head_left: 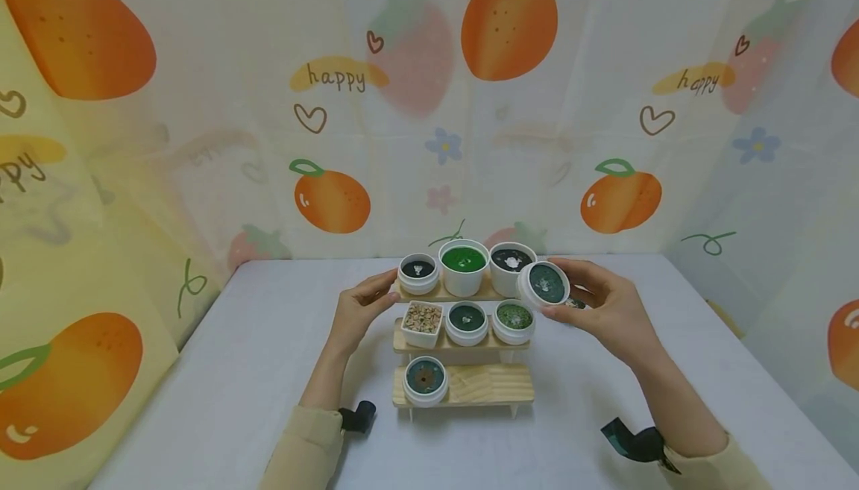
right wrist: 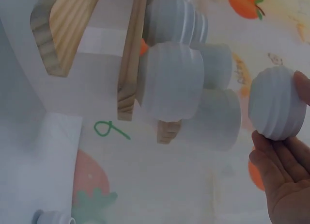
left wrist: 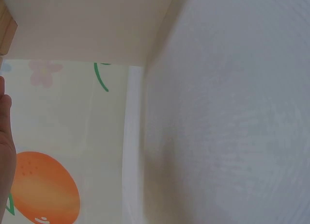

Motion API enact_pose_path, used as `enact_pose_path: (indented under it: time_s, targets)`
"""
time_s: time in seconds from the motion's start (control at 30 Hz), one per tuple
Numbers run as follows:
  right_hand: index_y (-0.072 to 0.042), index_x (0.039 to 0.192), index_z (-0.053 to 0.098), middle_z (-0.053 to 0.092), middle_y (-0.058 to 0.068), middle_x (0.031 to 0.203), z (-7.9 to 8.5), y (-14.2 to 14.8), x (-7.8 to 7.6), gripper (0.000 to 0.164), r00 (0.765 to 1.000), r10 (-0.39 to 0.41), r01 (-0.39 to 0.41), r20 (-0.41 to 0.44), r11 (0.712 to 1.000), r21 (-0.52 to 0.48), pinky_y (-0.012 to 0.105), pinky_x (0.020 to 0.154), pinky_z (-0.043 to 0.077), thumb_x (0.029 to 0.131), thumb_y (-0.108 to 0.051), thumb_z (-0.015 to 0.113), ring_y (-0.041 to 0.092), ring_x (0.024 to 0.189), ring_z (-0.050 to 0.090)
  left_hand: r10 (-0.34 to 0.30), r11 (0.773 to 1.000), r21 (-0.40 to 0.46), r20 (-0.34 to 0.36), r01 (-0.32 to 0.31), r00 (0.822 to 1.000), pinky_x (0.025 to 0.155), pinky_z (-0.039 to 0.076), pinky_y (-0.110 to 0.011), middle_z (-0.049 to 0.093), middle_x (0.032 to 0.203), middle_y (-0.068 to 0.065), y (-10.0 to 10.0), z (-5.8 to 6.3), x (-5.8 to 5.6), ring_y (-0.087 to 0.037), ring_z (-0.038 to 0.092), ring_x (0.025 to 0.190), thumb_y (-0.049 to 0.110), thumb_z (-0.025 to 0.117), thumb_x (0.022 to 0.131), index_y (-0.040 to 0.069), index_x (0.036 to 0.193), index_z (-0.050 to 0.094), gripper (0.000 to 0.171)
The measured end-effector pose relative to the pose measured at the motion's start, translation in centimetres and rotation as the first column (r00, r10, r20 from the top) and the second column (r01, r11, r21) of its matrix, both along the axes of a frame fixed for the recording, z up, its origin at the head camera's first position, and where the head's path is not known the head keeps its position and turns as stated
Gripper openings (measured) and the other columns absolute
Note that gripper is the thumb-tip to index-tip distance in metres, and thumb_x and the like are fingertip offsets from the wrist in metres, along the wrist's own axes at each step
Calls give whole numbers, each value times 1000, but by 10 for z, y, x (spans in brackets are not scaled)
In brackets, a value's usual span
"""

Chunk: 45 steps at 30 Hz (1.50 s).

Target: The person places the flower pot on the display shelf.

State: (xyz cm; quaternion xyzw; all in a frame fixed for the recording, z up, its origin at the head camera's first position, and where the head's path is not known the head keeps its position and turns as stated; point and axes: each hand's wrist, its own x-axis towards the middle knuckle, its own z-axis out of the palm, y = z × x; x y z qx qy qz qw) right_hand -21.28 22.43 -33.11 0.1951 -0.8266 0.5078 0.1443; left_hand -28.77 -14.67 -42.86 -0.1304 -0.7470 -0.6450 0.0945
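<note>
My right hand (head_left: 614, 311) grips a small round white cup (head_left: 545, 283) with dark green, pale-flecked contents, thumb and fingers on opposite sides. The cup is tilted forward at the top tier's right end; its ribbed wall (right wrist: 276, 103) shows in the right wrist view. Beside it, the three-tier wooden stand (head_left: 493, 385) has its top tier's left end between my left hand's (head_left: 359, 309) thumb and forefinger. In the left wrist view only some fingers (left wrist: 5, 117) and a wooden edge (left wrist: 7, 32) show. A smaller cup (head_left: 418, 275) with dark contents stands right at the left fingertips.
A green-filled cup (head_left: 463, 266) and a dark-filled cup (head_left: 511, 262) share the top tier. The middle tier bears a square cup (head_left: 423, 324) of tan bits and two round cups. One cup (head_left: 425, 380) sits at the bottom tier's left. Behind the white table (head_left: 268, 371) hangs a fruit-patterned curtain.
</note>
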Motion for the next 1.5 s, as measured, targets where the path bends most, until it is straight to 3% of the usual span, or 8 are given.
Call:
enact_pose_path:
  time_s: [0.13, 0.4, 0.77, 1.0, 1.27, 1.5]
  targets:
    - [-11, 130, 62, 62, -24, 117, -4, -5, 3, 57, 1000, 16, -16, 19, 999, 31, 6, 92, 51, 78, -11, 84, -11, 105, 62, -5, 1000, 4, -9, 5, 1000, 103, 48, -12, 62, 138, -13, 0, 0, 0, 8, 58, 118, 16, 73, 89, 8, 130, 65, 43]
    - [-16, 127, 64, 69, 3, 122, -11, -18, 11, 57, 995, 79, -83, 56, 994, 77, 6, 97, 48, 75, -17, 87, -8, 108, 61, -6, 1000, 9, -13, 6, 1000, 103, 49, -13, 63, 137, -10, 0, 0, 0, 6, 59, 118, 17, 74, 89, 9, 130, 65, 43]
    - [-19, 125, 65, 70, 0, 121, -23, -33, 20, 57, 982, 159, -168, 98, 982, 88, 12, 97, 52, 72, -23, 89, -1, 108, 64, -8, 1000, 13, -19, 8, 1000, 103, 49, -13, 67, 131, 3, 1, 1, -1, 6, 59, 118, 16, 74, 88, 8, 130, 65, 43]
    - [-17, 125, 66, 70, 3, 122, -33, -39, 23, 57, 966, 234, -244, 114, 967, 79, 18, 95, 56, 72, -23, 88, 4, 105, 68, -3, 1000, 2, -3, 3, 1000, 103, 49, -13, 64, 137, -9, 1, 1, -2, 7, 59, 118, 17, 74, 88, 9, 130, 65, 43]
    - [-20, 125, 66, 69, 1, 124, -40, -49, 28, 58, 942, 257, -282, 216, 955, 92, 23, 96, 56, 71, -29, 88, 8, 108, 67, -6, 1000, 16, -6, 6, 1000, 103, 49, -13, 65, 136, -7, 0, 1, -2, 6, 59, 118, 16, 74, 88, 8, 130, 65, 43]
    - [-18, 123, 67, 71, 2, 120, -49, -52, 26, 58, 934, 262, -291, 245, 952, 94, 25, 94, 58, 71, -32, 88, 5, 104, 68, -5, 1000, 13, -2, 5, 1000, 103, 49, -12, 65, 135, -4, 0, 0, -1, 7, 59, 118, 17, 74, 88, 8, 130, 65, 43]
